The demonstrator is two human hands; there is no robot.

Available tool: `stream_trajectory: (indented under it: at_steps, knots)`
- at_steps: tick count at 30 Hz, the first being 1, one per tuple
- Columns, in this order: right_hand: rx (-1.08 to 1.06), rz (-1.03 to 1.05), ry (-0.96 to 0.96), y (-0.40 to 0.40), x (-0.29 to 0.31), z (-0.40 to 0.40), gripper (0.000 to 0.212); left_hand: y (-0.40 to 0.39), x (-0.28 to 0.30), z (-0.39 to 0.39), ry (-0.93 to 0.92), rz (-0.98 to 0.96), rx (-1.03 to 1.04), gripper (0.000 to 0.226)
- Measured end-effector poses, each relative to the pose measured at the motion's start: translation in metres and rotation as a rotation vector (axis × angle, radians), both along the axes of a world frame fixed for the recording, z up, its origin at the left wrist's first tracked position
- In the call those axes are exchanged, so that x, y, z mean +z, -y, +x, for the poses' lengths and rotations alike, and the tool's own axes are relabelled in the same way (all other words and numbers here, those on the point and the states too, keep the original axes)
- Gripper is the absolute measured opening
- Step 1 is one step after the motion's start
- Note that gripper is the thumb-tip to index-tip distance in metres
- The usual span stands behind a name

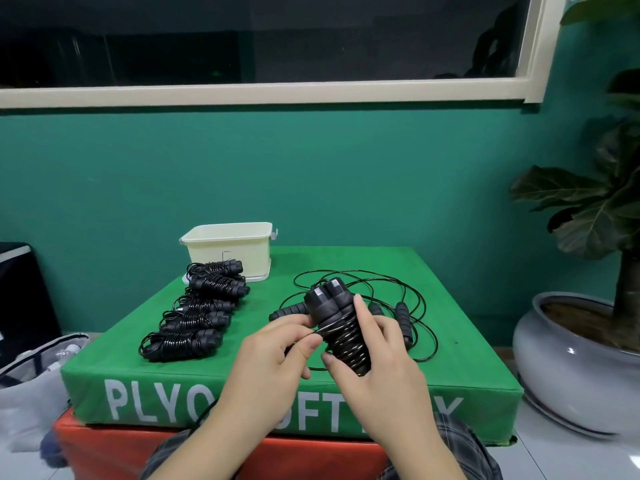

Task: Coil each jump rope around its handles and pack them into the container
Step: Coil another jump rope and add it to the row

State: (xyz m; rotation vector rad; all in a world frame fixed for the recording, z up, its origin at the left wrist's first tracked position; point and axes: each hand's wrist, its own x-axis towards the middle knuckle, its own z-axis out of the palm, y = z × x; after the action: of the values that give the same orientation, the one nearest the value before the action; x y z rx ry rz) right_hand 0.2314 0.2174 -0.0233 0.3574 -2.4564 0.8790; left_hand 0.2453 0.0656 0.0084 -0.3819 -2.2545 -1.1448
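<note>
We've got the paired handles (337,327) up off the green plyo box (450,341), and our right hand (377,355) is curled round their lower half, thumb and fingers clamping the two black grips together through the turns of cord already laid on. Our left hand (277,351) pinches the thin black cord (313,332) between thumb and forefinger, right where it meets the bundle. The cord looks light, springy and glossy, so we'd judge it wants to unwind the moment tension drops; best to keep it taut and hold near the wrap. The handles look padded and grippy, easy to squeeze, and nothing here seems heavy or fragile. Another rope (398,306) lies loose on the box behind our hands, its loops tangled around its own handles. Five coiled ropes (194,320) sit in a row to the left, running back to the cream container (230,252), none visibly inside it yet.
</note>
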Motion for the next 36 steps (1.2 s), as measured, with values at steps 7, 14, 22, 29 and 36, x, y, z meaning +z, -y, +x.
stream_trajectory:
  at_steps: [7,14,22,29,36]
  knots:
    - [-0.034,0.031,0.065,-0.001,-0.001,-0.001,0.088,-0.006,-0.002,0.001,0.049,0.012,0.009,0.042]
    - [-0.037,0.042,0.094,-0.004,0.001,-0.001,0.086,-0.005,0.005,0.003,0.106,0.034,-0.004,0.022]
    - [-0.02,-0.021,0.073,-0.008,0.0,-0.003,0.082,-0.002,-0.003,-0.003,0.048,-0.083,-0.098,0.027]
    - [0.062,-0.21,0.029,-0.008,-0.001,-0.003,0.074,0.004,-0.01,-0.008,0.034,-0.071,-0.221,0.025]
    - [0.288,-0.52,0.104,-0.006,-0.001,-0.003,0.059,0.007,-0.004,-0.019,0.176,0.271,-0.133,0.035]
